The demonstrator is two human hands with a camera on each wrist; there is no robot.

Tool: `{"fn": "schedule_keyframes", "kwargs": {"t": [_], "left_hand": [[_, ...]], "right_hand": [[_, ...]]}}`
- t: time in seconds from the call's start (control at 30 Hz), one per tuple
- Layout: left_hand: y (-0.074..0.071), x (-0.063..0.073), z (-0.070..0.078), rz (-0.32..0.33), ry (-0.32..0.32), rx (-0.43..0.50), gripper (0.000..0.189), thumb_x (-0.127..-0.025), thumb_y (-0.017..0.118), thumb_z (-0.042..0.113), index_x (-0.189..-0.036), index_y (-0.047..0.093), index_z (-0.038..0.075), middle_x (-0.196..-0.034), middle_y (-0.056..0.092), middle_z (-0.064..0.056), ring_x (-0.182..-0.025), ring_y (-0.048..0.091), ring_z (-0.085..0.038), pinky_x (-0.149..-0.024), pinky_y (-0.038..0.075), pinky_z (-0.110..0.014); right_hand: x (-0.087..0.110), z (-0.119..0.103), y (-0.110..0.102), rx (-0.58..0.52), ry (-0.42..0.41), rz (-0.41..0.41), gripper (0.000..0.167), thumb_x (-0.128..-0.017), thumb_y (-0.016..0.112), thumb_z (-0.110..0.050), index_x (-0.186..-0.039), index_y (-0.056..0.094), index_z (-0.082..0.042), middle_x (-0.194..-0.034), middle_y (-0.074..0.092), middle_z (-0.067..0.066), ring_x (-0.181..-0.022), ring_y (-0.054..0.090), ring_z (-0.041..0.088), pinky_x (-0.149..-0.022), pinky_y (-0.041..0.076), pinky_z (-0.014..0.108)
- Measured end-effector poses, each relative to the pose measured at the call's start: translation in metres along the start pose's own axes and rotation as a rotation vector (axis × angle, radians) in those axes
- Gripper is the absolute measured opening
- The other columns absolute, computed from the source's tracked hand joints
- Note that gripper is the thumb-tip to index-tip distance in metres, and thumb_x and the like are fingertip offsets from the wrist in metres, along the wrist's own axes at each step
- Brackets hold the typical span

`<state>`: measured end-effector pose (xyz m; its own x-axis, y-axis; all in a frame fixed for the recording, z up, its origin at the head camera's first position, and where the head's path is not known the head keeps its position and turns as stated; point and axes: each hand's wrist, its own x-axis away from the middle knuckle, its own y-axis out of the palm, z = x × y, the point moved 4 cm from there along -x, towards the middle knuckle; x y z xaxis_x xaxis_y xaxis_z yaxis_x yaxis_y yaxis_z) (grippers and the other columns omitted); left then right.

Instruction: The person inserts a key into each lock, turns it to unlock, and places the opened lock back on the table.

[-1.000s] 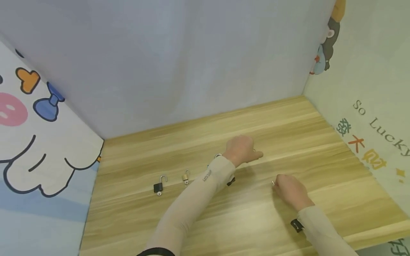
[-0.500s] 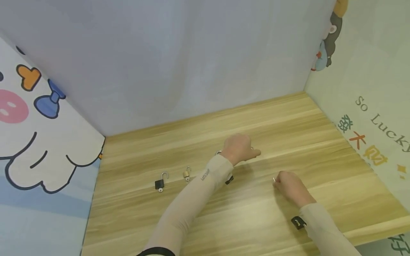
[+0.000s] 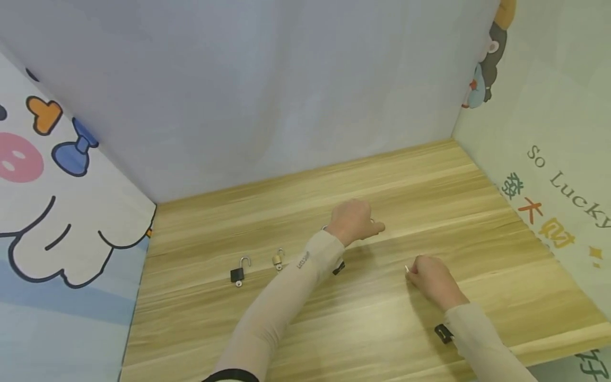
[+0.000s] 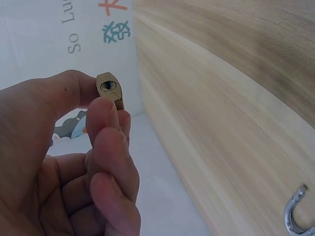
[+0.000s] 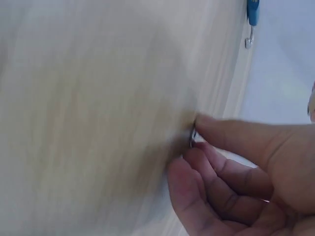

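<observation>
My left hand [image 3: 354, 222] is raised over the middle of the table and pinches a small brass padlock [image 4: 109, 87] between thumb and fingers. In the left wrist view the lock's keyhole end shows; the fingers hide much of the rest. To the right and nearer the front, my right hand [image 3: 434, 281] pinches a small silvery key [image 3: 407, 269] by thumb and fingertips. Only a thin sliver of that key [image 5: 192, 135] is visible in the right wrist view. Lock and key are apart.
On the left of the wooden table [image 3: 191, 318] lie a black padlock [image 3: 237, 275] and a small brass one [image 3: 277, 260], both with raised shackles and keys in them. A blue padlock [image 5: 253, 12] is mostly hidden behind the left forearm in the head view. Printed walls border the table.
My left hand has drifted slightly left with the brass padlock. The right hand stays almost in place, holding the key. The head view has shifted a little.
</observation>
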<state>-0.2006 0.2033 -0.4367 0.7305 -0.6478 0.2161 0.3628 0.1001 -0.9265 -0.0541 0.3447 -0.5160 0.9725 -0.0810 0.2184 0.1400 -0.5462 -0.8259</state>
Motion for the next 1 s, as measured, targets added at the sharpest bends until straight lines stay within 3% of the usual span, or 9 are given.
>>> {"fn": "schedule_keyframes", "kwargs": {"t": [0.37,0.5,0.67,0.87,1.0], "left_hand": [[0.005,0.0,-0.002,0.006,-0.009,-0.013,0.056,-0.09,0.064,0.054,-0.054,0.038,0.021,-0.043,0.025,0.011,-0.039,0.019,-0.003,-0.036,0.021,-0.02],[0.006,0.001,-0.003,0.019,-0.005,-0.001,0.055,-0.09,0.065,0.053,-0.054,0.038,0.02,-0.043,0.025,0.011,-0.039,0.019,-0.003,-0.037,0.021,-0.02],[0.005,0.002,-0.002,0.004,0.005,0.015,0.055,-0.091,0.065,0.05,-0.053,0.039,0.02,-0.042,0.027,0.011,-0.038,0.019,-0.003,-0.036,0.021,-0.02],[0.001,0.002,-0.002,0.001,0.006,0.003,0.056,-0.092,0.065,0.051,-0.053,0.041,0.02,-0.042,0.028,0.011,-0.038,0.02,-0.003,-0.036,0.021,-0.019],[-0.001,0.001,-0.004,0.01,0.004,0.005,0.056,-0.093,0.065,0.05,-0.053,0.041,0.019,-0.042,0.028,0.011,-0.037,0.02,-0.003,-0.036,0.021,-0.019]], "right_hand": [[0.001,-0.003,0.003,-0.009,0.044,0.019,0.013,-0.093,0.064,-0.001,-0.085,0.062,0.009,-0.074,0.06,0.01,-0.06,0.052,0.018,-0.054,0.047,0.031],[-0.001,0.003,0.006,-0.042,0.055,-0.012,0.016,-0.093,0.065,-0.004,-0.083,0.066,0.008,-0.074,0.06,0.009,-0.058,0.049,0.017,-0.051,0.044,0.029],[-0.002,0.014,0.006,-0.135,0.07,-0.032,0.014,-0.09,0.069,-0.008,-0.079,0.067,0.001,-0.078,0.063,0.007,-0.062,0.05,0.017,-0.055,0.043,0.031],[-0.001,0.02,0.005,-0.258,0.059,-0.013,0.014,-0.09,0.072,-0.014,-0.085,0.067,-0.002,-0.085,0.066,0.006,-0.074,0.058,0.02,-0.064,0.048,0.035],[-0.001,0.017,0.005,-0.403,0.078,-0.032,0.02,-0.092,0.073,-0.021,-0.094,0.068,-0.002,-0.086,0.068,0.005,-0.076,0.062,0.02,-0.067,0.051,0.035]]}}
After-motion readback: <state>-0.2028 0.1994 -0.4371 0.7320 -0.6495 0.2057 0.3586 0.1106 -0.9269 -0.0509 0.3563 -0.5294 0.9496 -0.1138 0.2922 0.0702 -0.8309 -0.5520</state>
